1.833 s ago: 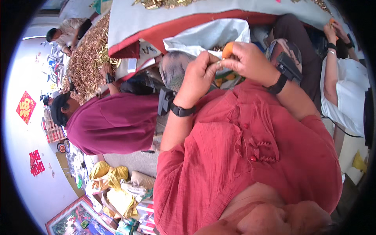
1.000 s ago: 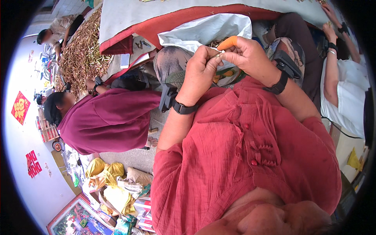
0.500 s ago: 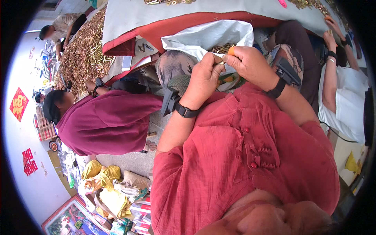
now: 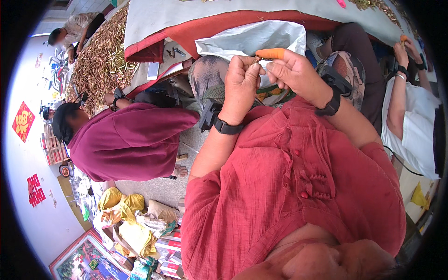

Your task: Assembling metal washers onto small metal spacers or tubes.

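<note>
My left hand (image 4: pixel 241 86) is closed in a pinch on a small brass-coloured metal piece (image 4: pixel 257 59), whose exact kind I cannot make out. Close beside it is my right hand (image 4: pixel 298 77), with an orange finger cot (image 4: pixel 270 53) over its outstretched index finger. That fingertip meets the upper end of the metal piece. The right thumb stands apart from the index finger, and the other fingers are loosely curled. Behind both hands a white plastic bag (image 4: pixel 233 41) lies open below the table edge; its contents are mostly hidden by my hands.
A grey-topped table (image 4: pixel 210 10) with a red cloth edge (image 4: pixel 154 42) spans the front. Brass-coloured parts (image 4: pixel 100 60) are heaped at left. A phone (image 4: pixel 153 71) lies near a person in maroon (image 4: pixel 130 140). Another in white (image 4: pixel 410 112) works at right.
My right index finger has straightened and now points left over the metal piece, showing the full orange cot. My hands have shifted slightly, hiding the brass parts seen in the bag before.
</note>
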### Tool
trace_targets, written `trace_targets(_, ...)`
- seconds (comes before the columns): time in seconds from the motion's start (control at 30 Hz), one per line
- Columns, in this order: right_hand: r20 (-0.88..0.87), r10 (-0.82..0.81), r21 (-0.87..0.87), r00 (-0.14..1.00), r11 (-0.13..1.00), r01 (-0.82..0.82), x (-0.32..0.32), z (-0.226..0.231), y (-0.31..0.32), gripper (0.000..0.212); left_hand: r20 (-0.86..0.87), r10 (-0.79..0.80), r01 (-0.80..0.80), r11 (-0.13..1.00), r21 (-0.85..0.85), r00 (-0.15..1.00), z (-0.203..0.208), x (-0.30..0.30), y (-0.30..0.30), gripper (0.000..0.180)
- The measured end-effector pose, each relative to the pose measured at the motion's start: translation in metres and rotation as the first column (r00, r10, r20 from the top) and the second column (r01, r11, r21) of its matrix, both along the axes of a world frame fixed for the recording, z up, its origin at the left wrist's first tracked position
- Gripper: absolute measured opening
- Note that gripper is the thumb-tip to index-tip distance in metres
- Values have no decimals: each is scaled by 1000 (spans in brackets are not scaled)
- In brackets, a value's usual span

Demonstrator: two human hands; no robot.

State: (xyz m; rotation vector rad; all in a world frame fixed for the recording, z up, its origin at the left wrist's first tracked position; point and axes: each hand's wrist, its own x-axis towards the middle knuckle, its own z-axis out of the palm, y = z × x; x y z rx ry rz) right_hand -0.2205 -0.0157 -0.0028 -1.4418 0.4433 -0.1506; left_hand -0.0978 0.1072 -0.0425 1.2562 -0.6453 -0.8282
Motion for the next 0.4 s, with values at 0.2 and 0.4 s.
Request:
trace_targets(0.2, 127, -126, 20, 984, 992, 124, -2, -4, 0, 33, 54, -6, 8, 999, -31, 999, -1, 3, 0, 7)
trace_targets(0.4, 147, -111, -18, 983, 993, 115, -1, -8, -1, 33, -14, 29, -30, 999, -39, 999, 1, 5, 1, 9)
